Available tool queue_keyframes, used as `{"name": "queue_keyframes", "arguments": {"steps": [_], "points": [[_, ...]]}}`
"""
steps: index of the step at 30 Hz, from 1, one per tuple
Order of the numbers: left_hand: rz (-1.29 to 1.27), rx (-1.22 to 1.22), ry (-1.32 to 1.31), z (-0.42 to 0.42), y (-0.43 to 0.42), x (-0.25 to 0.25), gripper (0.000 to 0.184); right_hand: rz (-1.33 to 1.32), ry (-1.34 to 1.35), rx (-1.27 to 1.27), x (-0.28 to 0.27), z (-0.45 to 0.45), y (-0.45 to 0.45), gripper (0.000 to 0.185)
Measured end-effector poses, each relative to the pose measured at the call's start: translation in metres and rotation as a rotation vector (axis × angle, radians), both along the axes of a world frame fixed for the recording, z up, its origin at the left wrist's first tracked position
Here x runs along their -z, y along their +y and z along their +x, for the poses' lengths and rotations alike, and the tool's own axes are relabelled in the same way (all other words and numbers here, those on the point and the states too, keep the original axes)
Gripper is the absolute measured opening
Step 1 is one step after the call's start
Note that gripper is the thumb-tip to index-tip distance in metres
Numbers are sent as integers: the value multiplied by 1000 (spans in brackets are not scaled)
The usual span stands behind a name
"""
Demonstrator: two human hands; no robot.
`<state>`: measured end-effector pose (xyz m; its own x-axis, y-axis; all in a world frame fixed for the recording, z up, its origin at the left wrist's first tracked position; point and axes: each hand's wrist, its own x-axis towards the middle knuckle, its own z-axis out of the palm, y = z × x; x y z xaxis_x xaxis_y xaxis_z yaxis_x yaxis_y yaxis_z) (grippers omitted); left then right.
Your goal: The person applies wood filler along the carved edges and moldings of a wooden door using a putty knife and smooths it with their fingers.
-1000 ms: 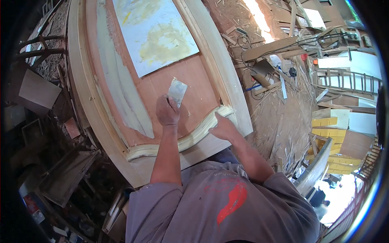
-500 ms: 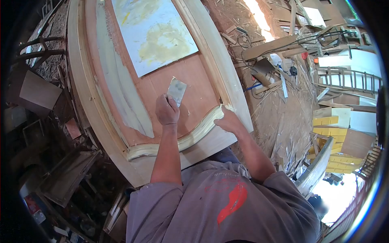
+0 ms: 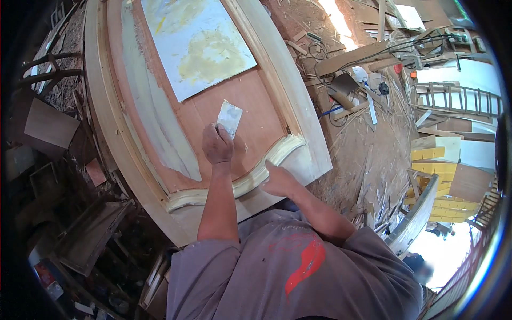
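Note:
My left hand (image 3: 217, 145) is closed around a flat, putty-smeared scraper (image 3: 229, 118), its blade pointing away from me above the reddish panel. With the index finger stretched out, my right hand (image 3: 280, 180) touches the curved moulding (image 3: 248, 181) at the near end of the wooden door (image 3: 314, 144); its other fingers look curled and partly hidden. Pale filler coats the moulding. A long filler-streaked strip (image 3: 154, 106) runs along the panel's left side. Beyond my left hand lies a white board (image 3: 213, 58) with yellowish putty spread on it.
Wood scraps and a cable (image 3: 384, 56) litter the floor on the right. Farther right are yellow pieces (image 3: 440, 178) and a ladder-like frame (image 3: 461, 98). Dark wooden furniture parts (image 3: 90, 234) crowd the left side.
My right hand has slid left and toward me along the curved moulding, away from its right end. My left hand still holds the scraper in nearly the same place.

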<state>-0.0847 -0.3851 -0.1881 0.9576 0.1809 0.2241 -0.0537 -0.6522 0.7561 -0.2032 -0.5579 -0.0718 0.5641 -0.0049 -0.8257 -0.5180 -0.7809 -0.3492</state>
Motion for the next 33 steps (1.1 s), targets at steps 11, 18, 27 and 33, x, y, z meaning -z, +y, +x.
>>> {"name": "queue_keyframes", "arguments": {"steps": [11, 18, 27, 33], "points": [[64, 10, 4, 0, 1, 3, 20, -12, -94, 423, -9, 44, -67, 98], [62, 19, 34, -1, 1, 4, 23, 33, -24, 387, -13, 44, -54, 99], [41, 14, 5, 0, 1, 4, 23, 14, -81, 157, 7, 9, -19, 106], [2, 19, 31, -2, -1, -4, 22, 71, 106, 42, -5, -2, 10, 104]]}}
